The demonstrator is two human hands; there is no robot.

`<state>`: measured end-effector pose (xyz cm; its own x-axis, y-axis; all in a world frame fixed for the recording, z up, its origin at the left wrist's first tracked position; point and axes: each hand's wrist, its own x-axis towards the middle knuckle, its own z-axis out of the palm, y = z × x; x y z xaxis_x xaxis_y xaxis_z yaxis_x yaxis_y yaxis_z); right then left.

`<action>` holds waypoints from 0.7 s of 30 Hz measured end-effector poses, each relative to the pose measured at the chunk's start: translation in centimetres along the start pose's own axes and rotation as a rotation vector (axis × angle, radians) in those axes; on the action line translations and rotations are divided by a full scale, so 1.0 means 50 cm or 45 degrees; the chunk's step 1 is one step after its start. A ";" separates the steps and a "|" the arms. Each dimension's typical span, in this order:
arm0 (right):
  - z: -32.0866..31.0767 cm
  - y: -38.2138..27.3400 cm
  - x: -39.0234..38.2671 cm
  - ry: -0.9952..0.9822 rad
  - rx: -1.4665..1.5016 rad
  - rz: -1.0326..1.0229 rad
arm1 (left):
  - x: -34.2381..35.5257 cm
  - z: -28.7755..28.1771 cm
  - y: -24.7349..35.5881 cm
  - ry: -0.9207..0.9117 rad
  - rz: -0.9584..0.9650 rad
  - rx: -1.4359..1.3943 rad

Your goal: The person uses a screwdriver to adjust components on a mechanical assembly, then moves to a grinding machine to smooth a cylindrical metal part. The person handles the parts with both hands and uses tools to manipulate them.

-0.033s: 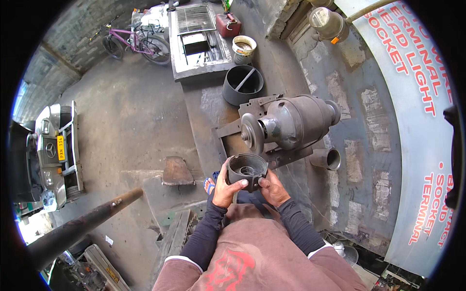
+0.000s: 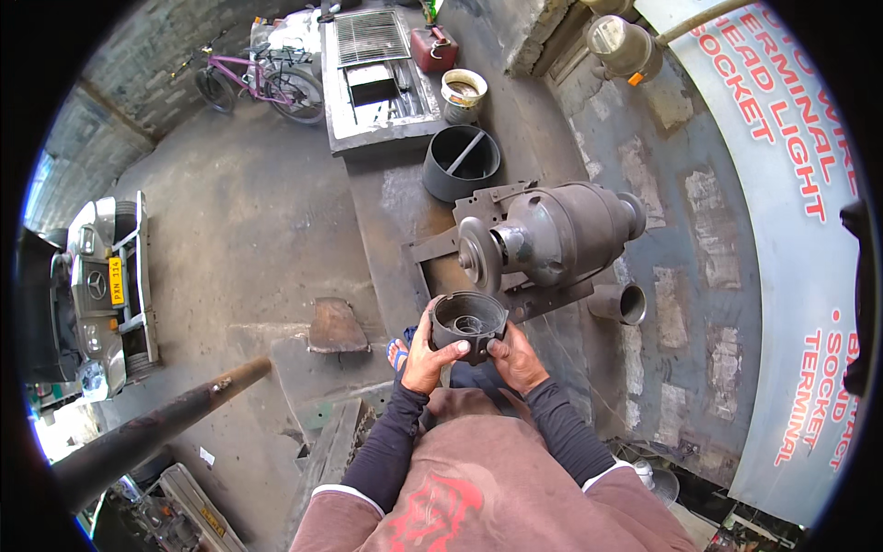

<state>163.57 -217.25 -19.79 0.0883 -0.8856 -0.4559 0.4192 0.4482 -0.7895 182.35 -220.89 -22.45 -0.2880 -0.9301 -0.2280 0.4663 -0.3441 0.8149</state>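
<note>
A dark, cup-shaped metal housing (image 2: 452, 347) sits between my hands in front of my body, its open side facing up. A round ring or hub shows inside it, and its rim has notches and lugs. My left hand (image 2: 425, 357) wraps its left side, the thumb along the near wall. On the right side, my right hand (image 2: 520, 361) grips it with the thumb near a lug. My fingers beneath are mostly hidden. Just beyond the housing, apart from it, stands a bench grinder (image 2: 570, 235) with a worn disc wheel (image 2: 475, 255) on its near-left end.
Past the grinder stand a black tub (image 2: 446, 184) with a bar across it, a white bucket (image 2: 463, 89) and a red jerrycan (image 2: 434, 51). A metal pipe piece (image 2: 618, 304) lies right of the grinder. A thick pole (image 2: 166, 423) juts in from the lower left.
</note>
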 end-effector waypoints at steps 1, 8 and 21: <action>-0.001 0.007 -0.001 0.011 -0.043 -0.034 | 0.005 -0.010 -0.003 -0.017 -0.035 0.012; 0.030 -0.029 -0.008 0.152 -0.076 -0.121 | 0.064 0.018 0.063 -0.150 -0.347 -0.029; -0.010 -0.082 -0.064 0.228 0.243 0.140 | 0.054 -0.005 -0.013 -0.591 -0.530 -0.555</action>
<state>161.12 -216.17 -15.32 -0.0115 -0.7898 -0.6133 0.5799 0.4944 -0.6475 181.46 -223.19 -23.72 -0.7900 -0.5958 -0.1445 0.5023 -0.7642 0.4046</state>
